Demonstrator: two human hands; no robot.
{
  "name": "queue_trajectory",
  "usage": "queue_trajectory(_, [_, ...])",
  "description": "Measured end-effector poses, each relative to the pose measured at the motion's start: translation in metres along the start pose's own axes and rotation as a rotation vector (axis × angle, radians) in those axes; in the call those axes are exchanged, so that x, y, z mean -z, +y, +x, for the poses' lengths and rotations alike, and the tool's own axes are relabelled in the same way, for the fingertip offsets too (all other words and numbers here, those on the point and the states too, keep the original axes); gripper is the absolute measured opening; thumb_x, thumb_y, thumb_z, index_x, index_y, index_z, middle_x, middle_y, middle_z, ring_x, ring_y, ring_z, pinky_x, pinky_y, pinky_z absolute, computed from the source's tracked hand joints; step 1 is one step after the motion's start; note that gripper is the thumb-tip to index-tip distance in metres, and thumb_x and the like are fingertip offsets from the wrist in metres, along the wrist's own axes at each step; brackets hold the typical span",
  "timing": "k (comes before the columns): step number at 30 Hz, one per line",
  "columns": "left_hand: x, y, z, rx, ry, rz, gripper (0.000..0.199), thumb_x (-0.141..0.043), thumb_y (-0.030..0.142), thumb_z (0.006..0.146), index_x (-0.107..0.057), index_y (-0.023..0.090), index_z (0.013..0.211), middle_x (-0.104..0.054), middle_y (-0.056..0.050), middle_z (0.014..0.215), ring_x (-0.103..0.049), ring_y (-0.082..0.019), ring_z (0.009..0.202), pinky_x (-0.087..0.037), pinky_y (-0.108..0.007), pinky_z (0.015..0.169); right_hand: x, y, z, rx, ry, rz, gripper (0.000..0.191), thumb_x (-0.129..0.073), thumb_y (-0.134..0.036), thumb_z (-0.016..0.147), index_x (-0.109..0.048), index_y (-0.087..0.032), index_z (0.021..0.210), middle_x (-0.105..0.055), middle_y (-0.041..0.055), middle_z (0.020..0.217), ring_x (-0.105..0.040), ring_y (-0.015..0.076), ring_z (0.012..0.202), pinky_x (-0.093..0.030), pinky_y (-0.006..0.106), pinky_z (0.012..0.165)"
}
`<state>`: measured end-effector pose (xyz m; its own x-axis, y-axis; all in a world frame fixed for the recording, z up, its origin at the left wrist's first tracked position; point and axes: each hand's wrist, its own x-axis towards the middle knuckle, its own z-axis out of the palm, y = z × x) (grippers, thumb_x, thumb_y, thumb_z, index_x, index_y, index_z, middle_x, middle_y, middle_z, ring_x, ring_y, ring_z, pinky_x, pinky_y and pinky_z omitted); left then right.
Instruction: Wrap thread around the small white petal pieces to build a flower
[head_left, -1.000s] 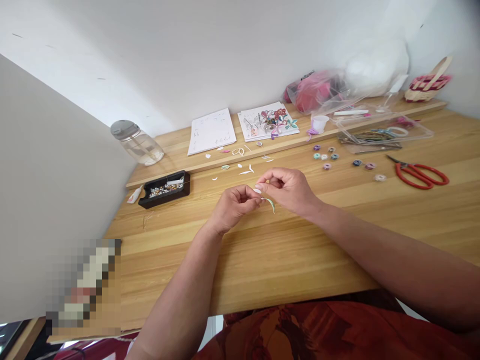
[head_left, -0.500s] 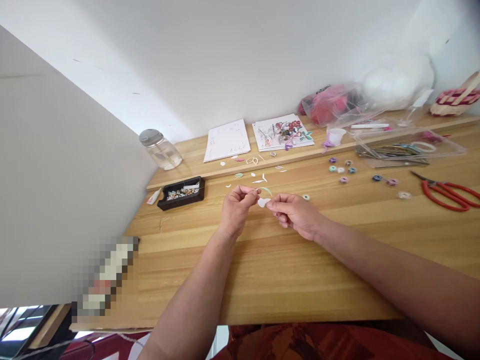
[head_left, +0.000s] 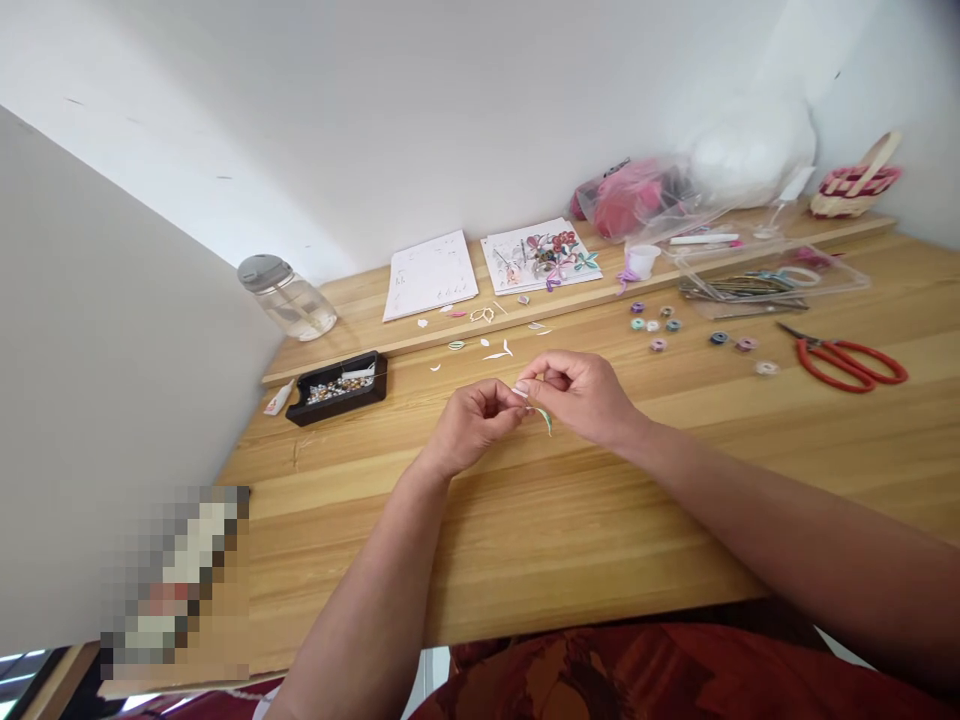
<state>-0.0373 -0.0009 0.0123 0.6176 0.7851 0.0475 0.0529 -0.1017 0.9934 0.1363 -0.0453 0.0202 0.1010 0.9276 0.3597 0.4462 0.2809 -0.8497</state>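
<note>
My left hand [head_left: 478,428] is closed in a pinch over the middle of the wooden table [head_left: 360,500]. A thin, curved green leaf-shaped piece [head_left: 546,420] sticks out from its fingertips to the right, its tip pointing down. Right beside it, my right hand [head_left: 589,400] is also pinched, its fingertips touching or nearly touching those of the left. A small white piece [head_left: 520,389] shows at the right fingertips; most of it is hidden by the fingers. Beyond the hands lie several white cut-out shapes [head_left: 496,352] and a green-edged leaf piece [head_left: 456,345].
A black tray of beads [head_left: 337,388] and a glue tube [head_left: 279,398] lie left, below a water bottle [head_left: 289,300]. Right are several thread bobbins [head_left: 719,338], red-handled scissors [head_left: 851,362] and a clear plastic box [head_left: 840,270]. Paper sheets [head_left: 431,275] rest on the raised shelf.
My hands have come together, the right moving over beside the left fingertips. The green leaf-shaped piece now points downward instead of arching above. The whole view has shifted slightly.
</note>
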Motion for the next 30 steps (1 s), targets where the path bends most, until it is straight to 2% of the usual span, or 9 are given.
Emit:
queue_trajectory(2, [0.0,0.003,-0.001,-0.011,-0.008,-0.038,0.019,-0.074,0.031,0.074,-0.066,0.014,0.078,-0.068,-0.004,0.077,-0.058,-0.012,0.071,-0.044,-0.026,0.07,-0.001,0.006,0.004,-0.098,-0.038,0.085,0.018,-0.068,-0.036,0.076,-0.07,-0.017,0.076,-0.04,-0.006,0.052,-0.032,0.0085,0.051,-0.024,0.025,0.049])
queue_trajectory(6, [0.002,0.002,0.001,-0.045,0.104,-0.098,0.019,-0.076,0.032,0.073,-0.068,0.015,0.077,-0.067,-0.003,0.077,-0.057,-0.011,0.071,-0.044,-0.026,0.072,-0.007,0.015,0.007,-0.346,-0.046,0.363,0.027,-0.074,-0.042,0.068,-0.067,-0.017,0.074,-0.053,-0.0022,0.062,-0.038,0.0092,0.054,-0.027,0.024,0.049])
queue_trajectory(10, [0.004,-0.003,0.006,-0.071,0.233,-0.222,0.021,-0.077,0.033,0.072,-0.065,0.016,0.075,-0.068,-0.003,0.081,-0.058,-0.011,0.073,-0.045,-0.026,0.072,-0.014,0.013,0.002,-0.521,-0.122,0.566,0.029,-0.078,-0.04,0.062,-0.062,-0.018,0.07,-0.047,-0.0049,0.059,-0.03,0.0065,0.049,-0.021,0.024,0.046])
queue_trajectory(14, [0.005,-0.008,0.008,-0.06,0.346,-0.302,0.023,-0.077,0.033,0.072,-0.063,0.016,0.076,-0.069,-0.003,0.08,-0.063,-0.012,0.078,-0.047,-0.027,0.077,-0.019,0.007,-0.005,-0.57,-0.196,0.623,0.031,-0.079,-0.042,0.064,-0.058,-0.019,0.067,-0.042,-0.0059,0.057,-0.029,0.0062,0.047,-0.02,0.024,0.045])
queue_trajectory(17, [0.005,-0.01,0.01,-0.055,0.443,-0.253,0.023,-0.077,0.032,0.071,-0.062,0.015,0.075,-0.069,-0.003,0.078,-0.063,-0.012,0.076,-0.048,-0.027,0.076,-0.021,0.005,-0.009,-0.528,-0.198,0.556,0.03,-0.076,-0.043,0.067,-0.059,-0.019,0.067,-0.042,-0.0057,0.056,-0.03,0.007,0.048,-0.022,0.024,0.045])
queue_trajectory(20, [0.005,-0.009,0.01,-0.038,0.472,-0.121,0.021,-0.076,0.03,0.07,-0.063,0.015,0.074,-0.07,-0.004,0.079,-0.064,-0.013,0.076,-0.048,-0.027,0.073,-0.02,0.001,-0.01,-0.39,-0.166,0.371,0.026,-0.072,-0.042,0.071,-0.061,-0.019,0.067,-0.044,-0.0051,0.055,-0.032,0.0083,0.05,-0.025,0.025,0.048])
queue_trajectory(22, [0.005,-0.008,0.009,-0.015,0.415,-0.023,0.02,-0.076,0.029,0.07,-0.063,0.015,0.073,-0.07,-0.004,0.077,-0.063,-0.013,0.072,-0.046,-0.026,0.067,-0.015,-0.003,-0.011,-0.244,-0.131,0.188,0.021,-0.069,-0.038,0.074,-0.063,-0.019,0.068,-0.044,-0.0049,0.054,-0.034,0.0091,0.051,-0.026,0.026,0.05])
queue_trajectory(26, [0.003,-0.005,0.005,-0.005,0.183,0.103,0.019,-0.074,0.03,0.072,-0.063,0.015,0.071,-0.065,-0.001,0.068,-0.055,-0.01,0.06,-0.041,-0.024,0.058,-0.002,-0.011,-0.008,0.013,-0.024,-0.077,0.013,-0.064,-0.029,0.077,-0.066,-0.019,0.069,-0.038,-0.006,0.051,-0.034,0.0088,0.05,-0.028,0.026,0.052])
queue_trajectory(30, [0.001,0.0,0.0,-0.046,0.022,0.079,0.016,-0.072,0.031,0.076,-0.067,0.015,0.077,-0.069,-0.004,0.077,-0.059,-0.013,0.069,-0.044,-0.026,0.067,0.005,-0.007,0.001,-0.002,-0.015,-0.037,0.011,-0.065,-0.029,0.076,-0.067,-0.019,0.07,-0.038,-0.0063,0.05,-0.033,0.0083,0.05,-0.027,0.025,0.051])
